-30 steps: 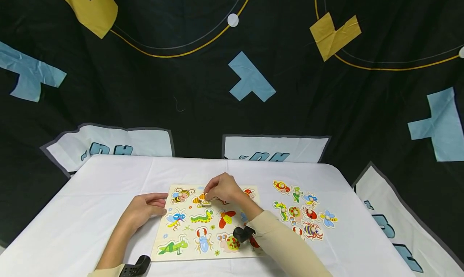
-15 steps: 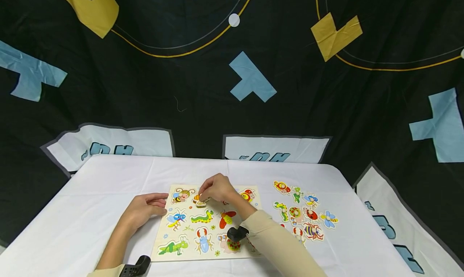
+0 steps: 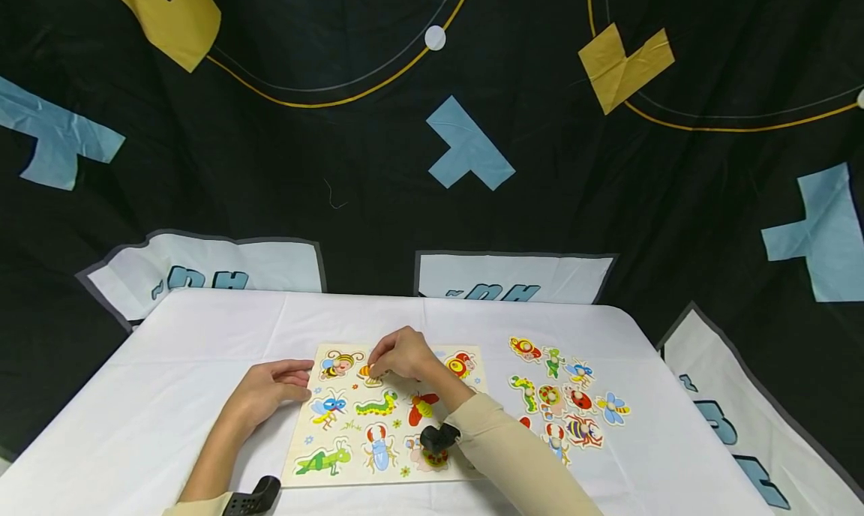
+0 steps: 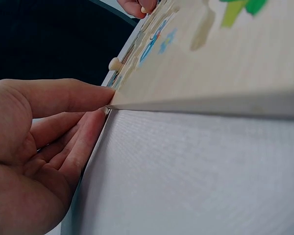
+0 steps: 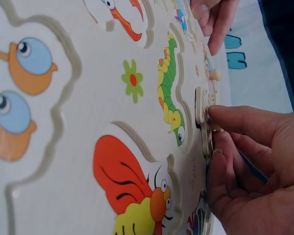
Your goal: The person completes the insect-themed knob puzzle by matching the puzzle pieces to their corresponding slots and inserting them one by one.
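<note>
Right hand [image 3: 403, 355] pinches a small orange-striped wooden insect puzzle piece [image 3: 368, 373], held tilted at the far middle of the pale wooden puzzle board [image 3: 351, 426]. Left hand [image 3: 270, 386], fingers straight, presses the board's left edge on the white tablecloth [image 3: 169, 396].

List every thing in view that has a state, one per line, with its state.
Puzzle board: flat on the white tablecloth, several insect pieces seated.
Orange striped piece: pinched by the right hand, tilted at its slot in the board's top row, not lying flat.
Left hand: fingers straight, tips against the board's left edge.
Loose insect pieces: lying flat on the cloth, right of the board.
</note>
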`<state>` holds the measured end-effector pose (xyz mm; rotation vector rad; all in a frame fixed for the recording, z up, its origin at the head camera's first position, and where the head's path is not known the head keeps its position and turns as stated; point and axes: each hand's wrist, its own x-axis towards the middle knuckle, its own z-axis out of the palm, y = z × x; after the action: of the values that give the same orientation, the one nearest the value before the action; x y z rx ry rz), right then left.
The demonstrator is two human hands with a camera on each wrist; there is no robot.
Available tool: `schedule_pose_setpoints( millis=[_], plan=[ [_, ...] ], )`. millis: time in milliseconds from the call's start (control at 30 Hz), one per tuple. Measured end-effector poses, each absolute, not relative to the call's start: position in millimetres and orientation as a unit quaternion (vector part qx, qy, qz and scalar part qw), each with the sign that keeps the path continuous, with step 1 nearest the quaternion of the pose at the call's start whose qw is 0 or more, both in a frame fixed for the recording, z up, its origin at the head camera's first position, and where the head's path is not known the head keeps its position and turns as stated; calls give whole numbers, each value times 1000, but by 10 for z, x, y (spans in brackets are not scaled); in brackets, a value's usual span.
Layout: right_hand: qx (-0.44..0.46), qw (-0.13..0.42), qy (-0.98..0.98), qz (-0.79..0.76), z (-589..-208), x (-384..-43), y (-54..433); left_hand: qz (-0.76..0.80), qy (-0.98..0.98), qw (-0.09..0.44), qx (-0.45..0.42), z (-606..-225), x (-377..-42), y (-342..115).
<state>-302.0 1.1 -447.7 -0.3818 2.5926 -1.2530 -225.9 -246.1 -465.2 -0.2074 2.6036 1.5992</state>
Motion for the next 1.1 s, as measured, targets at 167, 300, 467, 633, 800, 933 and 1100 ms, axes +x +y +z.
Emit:
schedule_pose_setpoints(
  millis=[167, 300, 467, 633, 800, 933, 1100],
  plan=[
    [-118, 127, 885, -433, -4478, -3016, 5, 521, 850, 39, -67, -4663, -2262, -2464],
    [-111, 130, 882, -440, -4481, -3012, -1, 512, 855, 40, -71, -4674, -2259, -2466],
    [-113, 131, 881, -440, -4489, -3020, 5, 507, 858, 41, -74, -4680, -2254, -2462],
    [-111, 135, 883, -435, -4497, -3044, 21, 501, 861, 40, -75, -4675, -2255, -2454],
    [-107, 134, 885, -432, -4491, -3039, 20, 502, 860, 41, -77, -4676, -2253, -2448],
    [-106, 132, 886, -432, -4499, -3036, 22, 504, 859, 42, -78, -4683, -2251, -2446],
    [-114, 132, 876, -450, -4525, -3042, 17, 502, 861, 39, -80, -4673, -2252, -2457]
  ],
)
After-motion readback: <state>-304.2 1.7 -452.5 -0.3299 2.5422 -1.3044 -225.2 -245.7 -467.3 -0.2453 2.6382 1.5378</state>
